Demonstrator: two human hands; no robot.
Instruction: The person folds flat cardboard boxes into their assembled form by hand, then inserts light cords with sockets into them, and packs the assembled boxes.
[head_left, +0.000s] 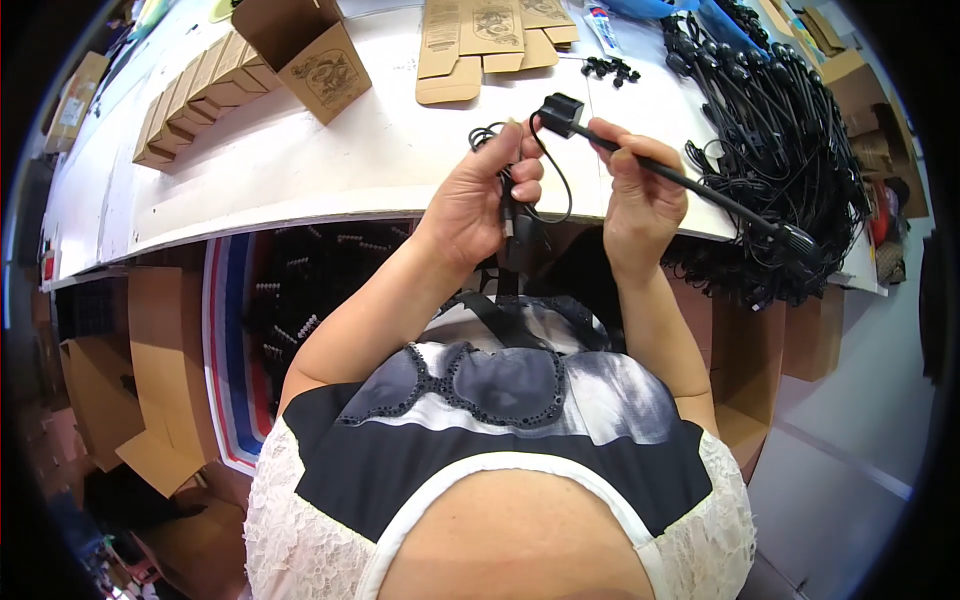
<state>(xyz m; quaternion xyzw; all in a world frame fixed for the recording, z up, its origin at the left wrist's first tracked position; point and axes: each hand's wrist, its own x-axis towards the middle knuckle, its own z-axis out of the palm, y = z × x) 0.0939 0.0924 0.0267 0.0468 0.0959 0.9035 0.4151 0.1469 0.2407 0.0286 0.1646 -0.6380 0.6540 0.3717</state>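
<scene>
Above the table's front edge, my left hand (468, 200) is closed round a gathered thin black cable (480, 133). A plug with a metal end (508, 222) hangs below its fingers. My right hand (642, 210) pinches a slim black stem (700, 190) between thumb and fingers. At the stem's upper left end sits a square black block (561, 113), close to my left fingertips. Toward the lower right the stem runs to a rounded ribbed black head (797, 243), which overlaps the pile behind it. One loop of cable droops between my hands.
Many similar black corded pieces (790, 130) are heaped at the right, hanging over the table edge. Small black parts (610, 70), a tube (603, 30) and flat cardboard boxes (470, 40) lie at the back. Standing boxes (200, 95) and an open carton (325, 75) occupy the left.
</scene>
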